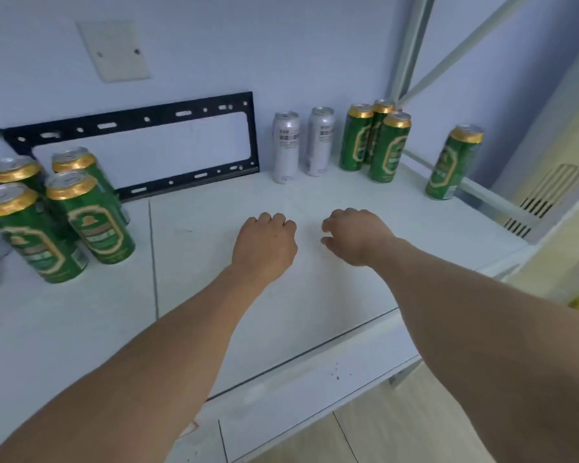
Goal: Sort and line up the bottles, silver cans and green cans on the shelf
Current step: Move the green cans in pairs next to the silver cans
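Two silver cans [285, 147] stand paired at far centre; green cans split: four near left [91, 217], three far right [389, 145], one stray [453, 162]. No bottles visible. Left hand [264, 245] and right hand [356, 237] hover, loosely curled, holding nothing. Sorting looks partial.

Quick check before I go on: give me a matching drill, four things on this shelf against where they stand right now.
Things:
1. Pair of tall silver drink cans
2. Lone green can with a gold rim
3. Cluster of four green gold-rimmed cans
4. Black metal slotted bracket frame

Places:
A. Against the back wall, left of the silver pair
B. Far right, near the shelf's edge
C. Far left, nearest the camera
D. Back of the white shelf, between the bracket and a trio of green cans

Pairs: 1-D, 2-B, 3-C, 4-A
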